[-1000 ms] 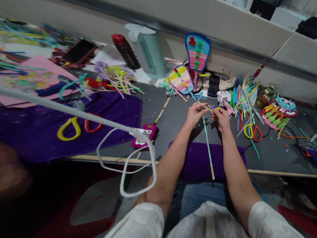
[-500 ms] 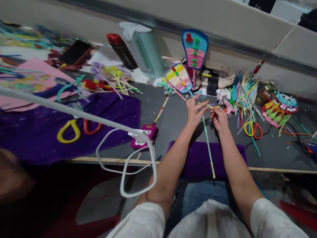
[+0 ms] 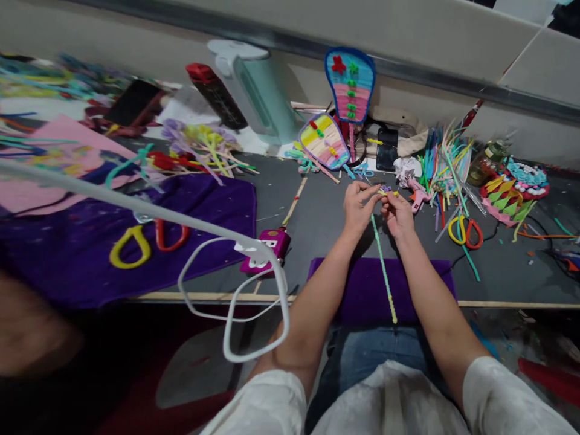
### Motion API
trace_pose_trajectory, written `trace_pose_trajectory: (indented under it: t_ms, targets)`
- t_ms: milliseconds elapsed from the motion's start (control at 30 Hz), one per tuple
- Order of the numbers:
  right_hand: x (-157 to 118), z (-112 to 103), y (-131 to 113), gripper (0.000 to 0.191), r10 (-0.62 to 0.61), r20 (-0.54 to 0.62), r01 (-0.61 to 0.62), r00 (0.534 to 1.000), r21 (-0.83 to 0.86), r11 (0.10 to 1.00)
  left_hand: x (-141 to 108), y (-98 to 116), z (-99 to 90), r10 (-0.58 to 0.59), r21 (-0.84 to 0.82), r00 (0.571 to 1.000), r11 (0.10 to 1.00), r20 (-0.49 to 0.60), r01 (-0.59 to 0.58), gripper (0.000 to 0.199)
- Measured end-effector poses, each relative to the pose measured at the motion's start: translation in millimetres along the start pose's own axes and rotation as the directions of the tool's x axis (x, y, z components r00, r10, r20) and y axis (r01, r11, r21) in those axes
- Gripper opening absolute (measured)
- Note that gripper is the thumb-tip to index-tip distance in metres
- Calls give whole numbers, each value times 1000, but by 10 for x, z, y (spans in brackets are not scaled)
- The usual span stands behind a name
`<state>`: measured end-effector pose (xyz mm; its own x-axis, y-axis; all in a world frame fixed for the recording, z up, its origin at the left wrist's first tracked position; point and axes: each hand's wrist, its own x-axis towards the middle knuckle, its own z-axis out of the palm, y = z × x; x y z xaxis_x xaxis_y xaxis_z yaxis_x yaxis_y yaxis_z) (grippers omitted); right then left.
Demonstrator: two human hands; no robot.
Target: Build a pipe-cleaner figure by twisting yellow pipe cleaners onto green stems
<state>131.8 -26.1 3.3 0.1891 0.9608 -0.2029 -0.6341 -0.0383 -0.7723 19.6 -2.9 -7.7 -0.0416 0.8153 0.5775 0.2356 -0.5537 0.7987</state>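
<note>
My left hand (image 3: 357, 206) is closed in a pinch, its fingertips on the left end of a small yellow and purple pipe cleaner piece (image 3: 385, 190). On the other side my right hand (image 3: 399, 215) pinches the same piece between thumb and finger. A long green stem wound in pipe cleaner (image 3: 383, 266), yellow at its lower end, runs from beneath the fingers down over a folded purple cloth (image 3: 362, 290). Whether the stem is joined to the piece is hidden by the fingers.
Two pipe cleaner fans, one blue-rimmed (image 3: 351, 84) and one striped (image 3: 325, 142), stand behind. Scissors (image 3: 466, 232), a pink glue gun (image 3: 419, 194) and a pipe cleaner bundle (image 3: 448, 163) lie right. Leftward are a power strip (image 3: 267, 251), a kettle (image 3: 258, 90) and a white looped frame (image 3: 226, 348).
My left fingers, spread apart before, have closed in on the small piece and come down a little. The right hand stays nearly in place. The whole view has shifted slightly.
</note>
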Motion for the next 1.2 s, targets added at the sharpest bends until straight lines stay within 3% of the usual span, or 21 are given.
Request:
trace_pose_trajectory:
  t_ms: [300, 533, 800, 1033, 1100, 1200]
  targets:
    - [-16, 14, 10, 14, -75, -6, 75, 997, -58, 996, -55, 125, 60, -259, -226, 966, 941, -2, 252, 18]
    - [-17, 31, 47, 19, -225, -19, 220, 974, -140, 965, -32, 71, 59, -311, -360, 949, 880, 58, 311, 19]
    - [-10, -3, 52, 21, -360, 72, 364, 930, -307, 879, -17, 46, 30, -450, -476, 852, 707, 269, 524, 21]
    - [-2, -36, 35, 19, -429, 144, 451, 892, -369, 813, 25, 12, -32, -462, -523, 714, 487, 526, 700, 22]
    - [14, -57, 27, 20, -434, 164, 462, 886, -394, 794, 28, 32, -49, -479, -503, 687, 468, 547, 727, 23]
    - [36, -89, 9, 20, -425, 192, 465, 885, -424, 777, 23, 68, -59, -506, -493, 695, 489, 511, 719, 25]
